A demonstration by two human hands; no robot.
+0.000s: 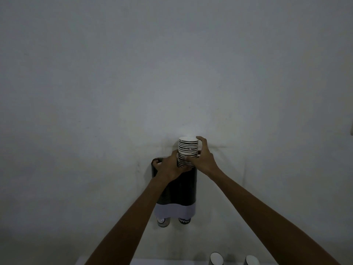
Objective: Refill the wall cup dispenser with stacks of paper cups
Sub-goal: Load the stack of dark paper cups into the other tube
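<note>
Head view: on the pale wall a black dispenser with a light lower band, a stack of paper cups standing upright in its right top opening, about half of it out above the rim. Left hand wrapped around the low part of the stack at the dispenser top, right hand closed on the stack from the right side, thumb across the front. Under the dispenser two cup bottoms sticking out, and at the lower edge two more cups, apart from the dispenser.

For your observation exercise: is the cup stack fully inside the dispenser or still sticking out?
Sticking out. The cup stack rises above the dispenser top, held by the left hand and right hand.
</note>
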